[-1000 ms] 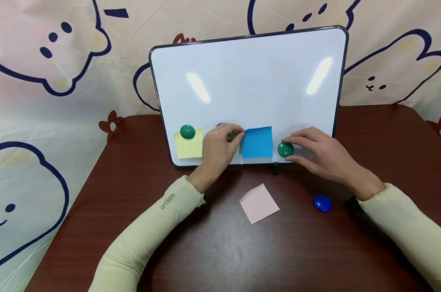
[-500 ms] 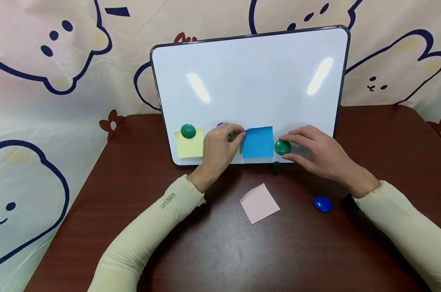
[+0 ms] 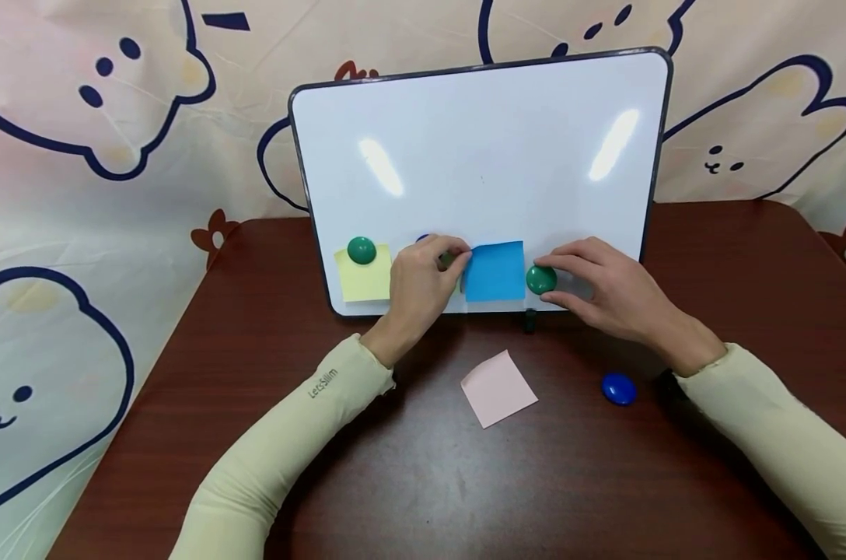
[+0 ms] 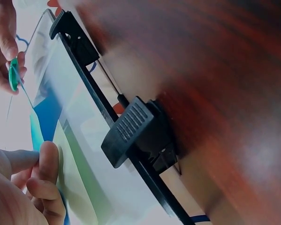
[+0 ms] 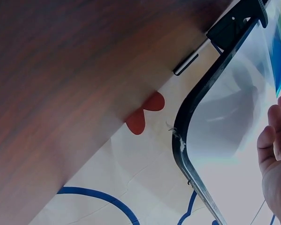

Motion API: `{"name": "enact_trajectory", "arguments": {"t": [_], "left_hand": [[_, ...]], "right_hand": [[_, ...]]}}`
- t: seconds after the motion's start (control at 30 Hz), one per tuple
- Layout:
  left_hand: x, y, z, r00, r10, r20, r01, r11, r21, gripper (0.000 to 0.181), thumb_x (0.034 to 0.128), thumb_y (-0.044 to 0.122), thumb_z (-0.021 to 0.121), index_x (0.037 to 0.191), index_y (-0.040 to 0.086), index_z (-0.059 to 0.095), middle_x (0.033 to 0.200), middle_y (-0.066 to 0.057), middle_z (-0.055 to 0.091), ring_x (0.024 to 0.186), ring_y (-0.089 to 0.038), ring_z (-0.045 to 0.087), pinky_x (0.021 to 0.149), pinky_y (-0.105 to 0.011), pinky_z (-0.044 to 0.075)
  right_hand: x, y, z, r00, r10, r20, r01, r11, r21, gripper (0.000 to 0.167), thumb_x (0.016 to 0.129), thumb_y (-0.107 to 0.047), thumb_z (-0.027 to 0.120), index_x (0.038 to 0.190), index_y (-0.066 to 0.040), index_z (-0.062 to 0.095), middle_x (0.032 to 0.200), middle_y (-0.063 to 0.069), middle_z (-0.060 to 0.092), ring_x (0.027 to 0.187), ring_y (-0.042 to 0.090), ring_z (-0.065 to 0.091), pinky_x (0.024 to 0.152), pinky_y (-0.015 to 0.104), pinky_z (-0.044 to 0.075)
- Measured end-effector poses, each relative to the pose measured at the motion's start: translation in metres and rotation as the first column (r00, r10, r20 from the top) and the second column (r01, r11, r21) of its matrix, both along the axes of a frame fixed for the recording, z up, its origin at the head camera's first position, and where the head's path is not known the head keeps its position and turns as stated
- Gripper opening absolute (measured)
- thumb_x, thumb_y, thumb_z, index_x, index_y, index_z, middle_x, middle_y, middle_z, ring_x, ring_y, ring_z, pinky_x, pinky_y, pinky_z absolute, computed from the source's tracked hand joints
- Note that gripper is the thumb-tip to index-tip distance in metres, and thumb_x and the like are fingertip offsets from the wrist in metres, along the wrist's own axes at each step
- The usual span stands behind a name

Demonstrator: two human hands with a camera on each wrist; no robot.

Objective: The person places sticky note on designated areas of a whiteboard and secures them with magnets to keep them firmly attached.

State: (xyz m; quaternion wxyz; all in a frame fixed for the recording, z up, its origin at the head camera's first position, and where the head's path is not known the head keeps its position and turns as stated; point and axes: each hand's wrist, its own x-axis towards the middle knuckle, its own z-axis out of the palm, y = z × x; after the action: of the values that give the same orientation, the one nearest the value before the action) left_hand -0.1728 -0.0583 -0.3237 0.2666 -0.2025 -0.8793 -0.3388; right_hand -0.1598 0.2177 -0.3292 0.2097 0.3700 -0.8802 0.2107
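The left hand (image 3: 423,284) pinches the upper left corner of a blue sticky note (image 3: 495,271) at the whiteboard (image 3: 493,155). Between the thumb and fingers of the right hand (image 3: 615,295) is a green round magnet (image 3: 541,279), just right of the blue note. In the left wrist view the note (image 4: 48,115) stands bent between the left fingers and the board. A yellow note (image 3: 364,278) with a green magnet (image 3: 361,250) on it is at the board's lower left. Another note and a blue magnet are mostly hidden behind the left hand.
On the brown table (image 3: 395,482) lie a pink sticky note (image 3: 499,390) and, to its right, a blue magnet (image 3: 618,389). Black clips (image 4: 138,133) hold the board's lower edge. A patterned cloth (image 3: 143,210) hangs behind.
The right hand has moved slightly left and up with the green magnet, closer to the blue note. The left hand stays in place at the note's corner.
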Motion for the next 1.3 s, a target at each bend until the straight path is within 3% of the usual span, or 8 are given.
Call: {"name": "enact_trajectory", "arguments": {"t": [1.3], "left_hand": [[0.0003,0.0022,-0.0016,1.0,0.016,-0.016,-0.016,1.0,-0.007,0.012,0.0927,0.02,0.072,0.097,0.01,0.077,0.09,-0.005,0.074,0.07,-0.016,0.065,0.065,-0.026,0.051]], "right_hand": [[-0.0043,-0.0093,0.0004,0.999,0.033,-0.038,-0.034,0.999,-0.019,0.058,0.076,-0.022,0.087,0.129,-0.011,0.066,0.122,0.01,0.063,0.112,0.023,0.06,0.091,0.045,0.056]]}}
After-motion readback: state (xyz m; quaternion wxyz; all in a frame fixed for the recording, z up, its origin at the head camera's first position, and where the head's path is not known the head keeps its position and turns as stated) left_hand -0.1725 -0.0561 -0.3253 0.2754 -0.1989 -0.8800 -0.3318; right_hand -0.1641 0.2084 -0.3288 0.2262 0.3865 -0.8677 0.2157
